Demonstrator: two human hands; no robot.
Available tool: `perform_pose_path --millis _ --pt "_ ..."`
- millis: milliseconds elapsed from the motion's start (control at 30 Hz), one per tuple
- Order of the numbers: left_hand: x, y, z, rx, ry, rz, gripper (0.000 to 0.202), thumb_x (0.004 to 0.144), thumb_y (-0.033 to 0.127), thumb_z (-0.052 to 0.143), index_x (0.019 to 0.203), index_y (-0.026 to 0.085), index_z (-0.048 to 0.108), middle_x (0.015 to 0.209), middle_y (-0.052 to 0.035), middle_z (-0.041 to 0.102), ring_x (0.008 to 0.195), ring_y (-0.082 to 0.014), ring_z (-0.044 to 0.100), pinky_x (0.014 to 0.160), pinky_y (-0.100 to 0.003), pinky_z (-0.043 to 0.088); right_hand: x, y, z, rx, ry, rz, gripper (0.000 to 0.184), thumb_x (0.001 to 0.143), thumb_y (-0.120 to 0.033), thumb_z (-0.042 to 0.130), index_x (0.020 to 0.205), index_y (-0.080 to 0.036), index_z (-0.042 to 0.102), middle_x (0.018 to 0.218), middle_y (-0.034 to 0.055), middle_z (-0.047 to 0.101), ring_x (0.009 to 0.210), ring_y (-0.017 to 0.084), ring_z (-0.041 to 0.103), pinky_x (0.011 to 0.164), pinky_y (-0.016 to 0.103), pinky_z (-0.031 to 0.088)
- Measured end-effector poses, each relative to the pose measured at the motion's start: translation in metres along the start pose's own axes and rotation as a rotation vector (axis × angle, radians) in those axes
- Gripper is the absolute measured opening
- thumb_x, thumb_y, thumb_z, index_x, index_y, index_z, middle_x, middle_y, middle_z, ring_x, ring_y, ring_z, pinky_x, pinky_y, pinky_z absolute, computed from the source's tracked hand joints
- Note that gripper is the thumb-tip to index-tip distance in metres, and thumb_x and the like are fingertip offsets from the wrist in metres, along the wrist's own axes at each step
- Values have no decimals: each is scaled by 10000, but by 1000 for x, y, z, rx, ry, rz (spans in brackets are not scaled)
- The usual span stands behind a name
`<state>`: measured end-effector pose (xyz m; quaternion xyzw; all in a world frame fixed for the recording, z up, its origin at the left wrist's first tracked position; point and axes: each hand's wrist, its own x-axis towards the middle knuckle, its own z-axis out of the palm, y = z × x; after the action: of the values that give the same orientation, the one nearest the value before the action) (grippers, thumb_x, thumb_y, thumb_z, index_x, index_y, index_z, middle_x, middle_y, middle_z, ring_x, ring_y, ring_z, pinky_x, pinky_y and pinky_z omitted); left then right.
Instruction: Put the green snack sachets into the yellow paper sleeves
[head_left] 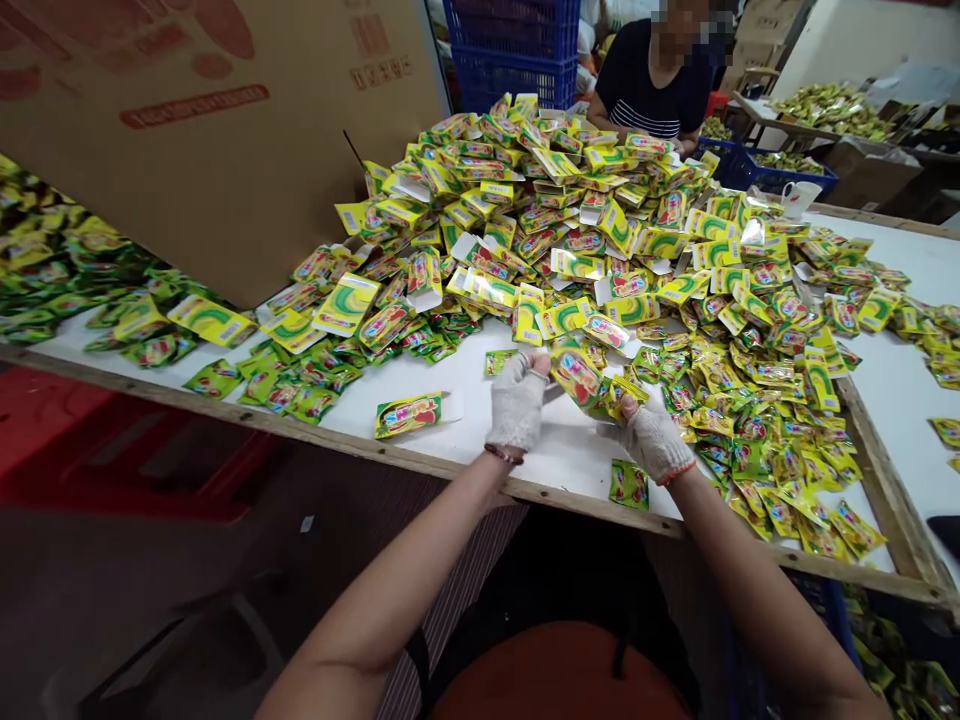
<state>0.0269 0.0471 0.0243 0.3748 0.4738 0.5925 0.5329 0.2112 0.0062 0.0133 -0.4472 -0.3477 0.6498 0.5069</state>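
Observation:
My left hand [519,402], in a white glove with bare fingertips, is closed on the left end of a small yellow-green candy box [576,376]. At the box's right end, my right hand [654,436], gloved the same way, pinches a yellow candy packet [621,392]. Whether the packet is partly inside the box cannot be made out. A green packet [628,484] lies on the white table just below my right hand. Left of my left hand rests another box [409,414] with its white end flap open. Behind both hands rises a large heap of similar boxes [540,220].
Yellow packets [787,470] lie to the right beside a wooden strip [892,490]. Green packets [289,385] are at left, near a big cardboard carton [225,140]. Across the table sits a person [649,80], near blue crates [514,55]. A red stool [135,450] stands below left.

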Motion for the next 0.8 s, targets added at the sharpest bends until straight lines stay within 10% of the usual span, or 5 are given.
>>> perform_pose_path --millis 167,300,367,567,800 --pt "-21 -25 -5 376 -63 174 603 717 532 726 1149 166 522 1155 -138 628 1103 -278 620 1004 -508 479 -2 2 -16 -220 108 41 434 732 -501 719 1017 -193 611 886 44 705 640 161 633 450 241 504" --pt "-22 -11 -10 1143 -536 708 845 637 377 821 1377 211 450 1445 -146 482 1375 -381 385 1179 -624 136 -4 0 -15 -383 58 -9 380 750 -516 688 916 -179 631 760 22 658 557 131 556 451 242 483" --pt "-21 -10 -6 1329 -662 735 655 712 285 744 1314 184 507 1310 -139 589 1247 -353 516 1136 -606 249 -5 -2 -12 -426 80 -49 392 763 -536 659 923 -180 619 719 14 629 529 126 523 442 246 463" --pt "-20 -36 0 1147 -452 571 427 760 371 693 1101 149 564 1035 -108 642 965 -254 620 853 -357 512 -5 -3 -12 -644 297 -287 460 847 -571 535 1057 -166 593 755 35 623 579 147 540 518 274 477" --pt "-25 -41 -5 1161 -554 636 316 757 323 656 1016 155 585 978 -112 652 915 -257 631 841 -364 519 -4 -6 -22 -690 118 -114 526 737 -495 701 1115 -135 640 896 74 706 773 208 631 641 303 516"
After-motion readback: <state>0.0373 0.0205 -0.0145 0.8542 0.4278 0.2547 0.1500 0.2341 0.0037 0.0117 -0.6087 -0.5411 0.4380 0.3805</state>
